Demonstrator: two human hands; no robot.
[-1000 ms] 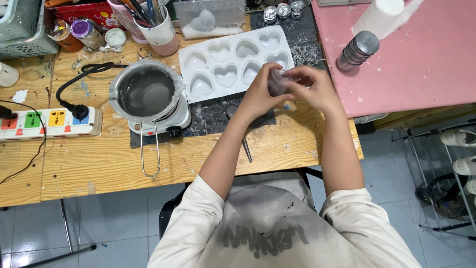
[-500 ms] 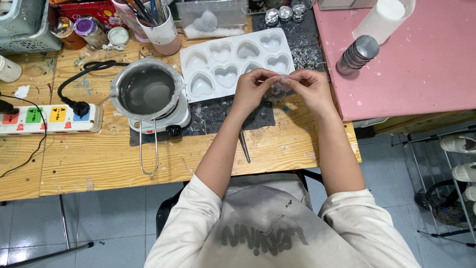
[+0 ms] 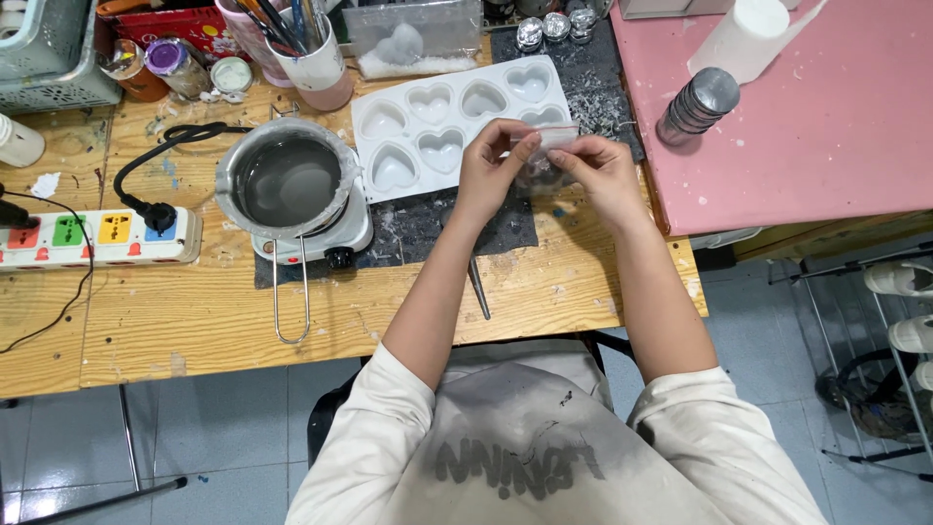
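Observation:
Both my hands meet over the right side of a white tray mould (image 3: 457, 126) with several heart-shaped cavities. My left hand (image 3: 494, 165) and my right hand (image 3: 598, 173) pinch the top edge of a small clear plastic zip bag (image 3: 546, 146) between thumbs and fingers. The bag hangs between the hands, and its contents are too small to make out. The mould rests partly on a dark mat (image 3: 418, 228) on the wooden table (image 3: 194, 321).
A metal pot (image 3: 287, 180) of grey liquid sits on a small white hotplate (image 3: 335, 238) left of the mould. A power strip (image 3: 97, 238) lies far left. A thin metal tool (image 3: 478, 287) lies near the table edge. A pink board (image 3: 807, 117) carries a stack of metal cups (image 3: 698, 102) and a white bottle (image 3: 746, 34).
My hands have lifted slightly and drawn apart, and the clear bag's top edge now shows stretched between them. The view has shifted a little.

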